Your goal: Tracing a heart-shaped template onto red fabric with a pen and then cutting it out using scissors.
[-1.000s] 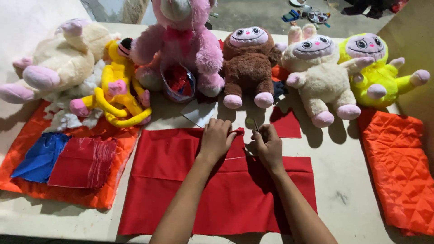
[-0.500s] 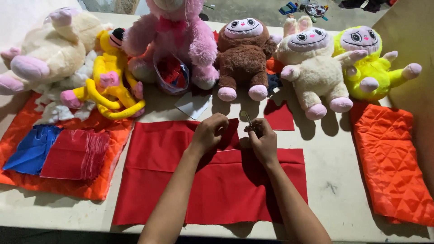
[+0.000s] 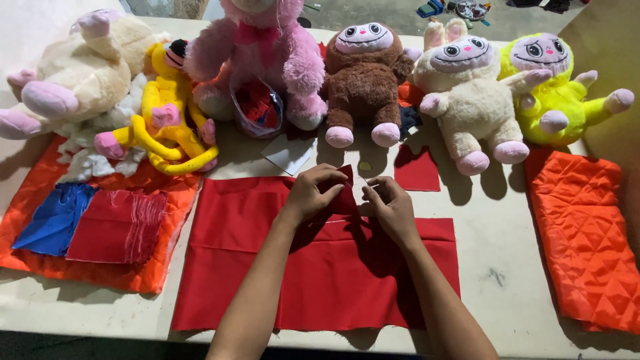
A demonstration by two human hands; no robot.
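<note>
the flat red cloth sheet [image 3: 313, 280] lies creased on the pale counter [image 3: 493, 267]. the left hand [image 3: 317, 192] fingers pinch its raised top edge; the right hand [image 3: 390, 207] fingers curl, clenched on the same fold.

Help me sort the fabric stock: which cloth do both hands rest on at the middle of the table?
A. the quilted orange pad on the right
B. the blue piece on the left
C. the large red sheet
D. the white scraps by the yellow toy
C: the left hand and right hand both pinch a fold of the large red sheet.
</note>
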